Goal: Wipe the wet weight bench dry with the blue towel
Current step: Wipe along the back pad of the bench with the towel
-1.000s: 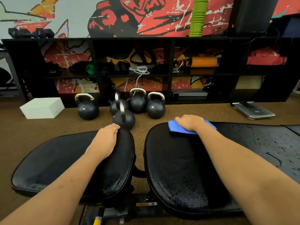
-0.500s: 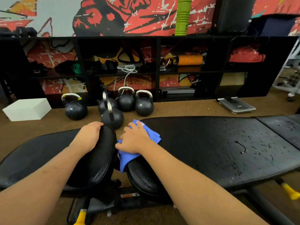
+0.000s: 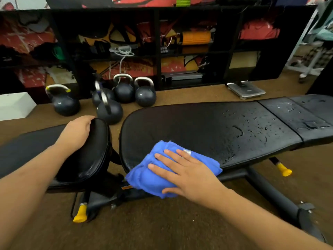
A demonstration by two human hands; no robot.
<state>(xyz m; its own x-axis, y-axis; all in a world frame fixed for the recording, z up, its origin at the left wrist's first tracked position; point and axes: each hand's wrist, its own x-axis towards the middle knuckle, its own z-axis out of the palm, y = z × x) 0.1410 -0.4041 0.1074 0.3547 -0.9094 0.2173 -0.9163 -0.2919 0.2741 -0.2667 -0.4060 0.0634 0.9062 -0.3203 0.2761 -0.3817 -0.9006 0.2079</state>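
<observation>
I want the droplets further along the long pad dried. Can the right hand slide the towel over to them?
Probably yes: the right hand presses flat on the blue towel at the long pad's near edge, and nothing lies between it and the droplets.

You have no text you can read here. The pale marks on the kettlebells (image 3: 145,98) are blurred, and the orange sticker (image 3: 126,188) under the table (image 3: 198,127) is too small.

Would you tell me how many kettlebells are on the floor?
5 kettlebells: one alone at left, one nearest the weight bench at, one just behind it, two side by side further right. None looks hidden.
</observation>
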